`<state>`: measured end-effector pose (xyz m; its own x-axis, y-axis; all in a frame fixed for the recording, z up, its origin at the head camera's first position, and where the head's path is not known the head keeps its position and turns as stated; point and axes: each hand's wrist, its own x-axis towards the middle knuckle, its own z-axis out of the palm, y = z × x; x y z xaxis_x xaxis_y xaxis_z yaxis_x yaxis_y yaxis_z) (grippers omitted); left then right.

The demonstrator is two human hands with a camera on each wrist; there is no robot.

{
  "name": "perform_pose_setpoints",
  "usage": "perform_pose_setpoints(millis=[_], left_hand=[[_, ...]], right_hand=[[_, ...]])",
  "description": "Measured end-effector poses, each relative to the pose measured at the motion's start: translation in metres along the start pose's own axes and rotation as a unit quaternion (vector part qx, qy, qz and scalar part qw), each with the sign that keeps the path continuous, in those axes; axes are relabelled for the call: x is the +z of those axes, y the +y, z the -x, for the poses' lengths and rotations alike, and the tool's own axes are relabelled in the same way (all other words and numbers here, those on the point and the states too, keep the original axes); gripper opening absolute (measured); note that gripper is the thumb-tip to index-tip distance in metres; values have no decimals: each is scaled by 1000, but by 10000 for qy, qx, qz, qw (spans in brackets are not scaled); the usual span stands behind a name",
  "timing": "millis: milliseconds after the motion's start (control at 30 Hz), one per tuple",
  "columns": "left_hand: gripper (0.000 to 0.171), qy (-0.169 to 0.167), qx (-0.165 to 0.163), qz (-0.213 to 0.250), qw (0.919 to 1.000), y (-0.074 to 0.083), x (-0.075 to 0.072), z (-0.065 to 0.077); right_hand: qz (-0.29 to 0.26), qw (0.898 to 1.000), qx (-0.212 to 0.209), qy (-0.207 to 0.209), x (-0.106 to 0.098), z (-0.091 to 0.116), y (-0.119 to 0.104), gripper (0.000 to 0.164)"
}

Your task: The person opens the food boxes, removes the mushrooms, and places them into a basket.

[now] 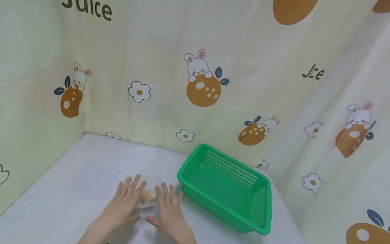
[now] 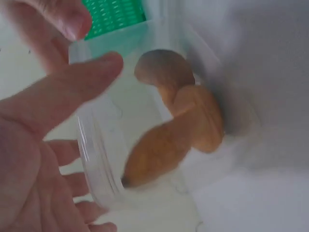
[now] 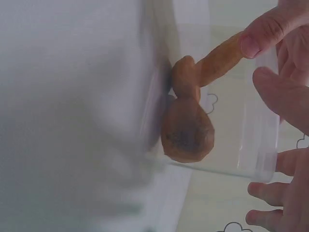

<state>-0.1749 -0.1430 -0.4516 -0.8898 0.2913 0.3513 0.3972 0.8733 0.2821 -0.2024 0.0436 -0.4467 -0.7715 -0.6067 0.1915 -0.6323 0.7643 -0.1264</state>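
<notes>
A clear plastic box (image 1: 153, 179) stands on the table, its rim uppermost in the wrist views. Inside lie brown, rounded lumps (image 2: 161, 150) whose kind I cannot make out; one is elongated with a dark tip, another (image 3: 187, 130) has a dark patch. My left hand (image 1: 124, 201) is at the box's left side, fingers extended over its top edge and thumb toward the near side. On the right side, my right hand (image 1: 170, 211) lies likewise, fingers spread and straight. Whether a lid covers the box is hard to tell.
A green perforated plastic basket (image 1: 225, 188) stands right of the box, close to the right hand. The white tabletop (image 1: 76, 183) spreads to the left. A printed curtain (image 1: 158, 115) with rabbits and oranges hangs behind the table and at both sides.
</notes>
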Motion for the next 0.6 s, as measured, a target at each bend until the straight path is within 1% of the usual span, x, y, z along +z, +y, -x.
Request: perform_pose_setpoints(millis=[100,200,300,400,533,600], left_hand=[[93,-9,19,-360,9994,6,3,-5],[91,25,-54,-509,9987,10,5,-7],[88,93,-76,-631,9979,10,6,-7],[85,74,-73,-656,9978,10,6,-9],[80,97,40,-711,9974,10,6,-11],[77,138,147,-774,9968,9,6,-14]], right_hand=[[220,9997,-11,139,2,-3,2,86],[227,9995,-48,232,3,-4,3,85],[129,9994,-51,324,5,-6,4,87],[25,9993,29,381,9,-10,7,90],[-205,9990,160,359,15,-14,10,93],[-305,9987,176,381,18,-16,12,93]])
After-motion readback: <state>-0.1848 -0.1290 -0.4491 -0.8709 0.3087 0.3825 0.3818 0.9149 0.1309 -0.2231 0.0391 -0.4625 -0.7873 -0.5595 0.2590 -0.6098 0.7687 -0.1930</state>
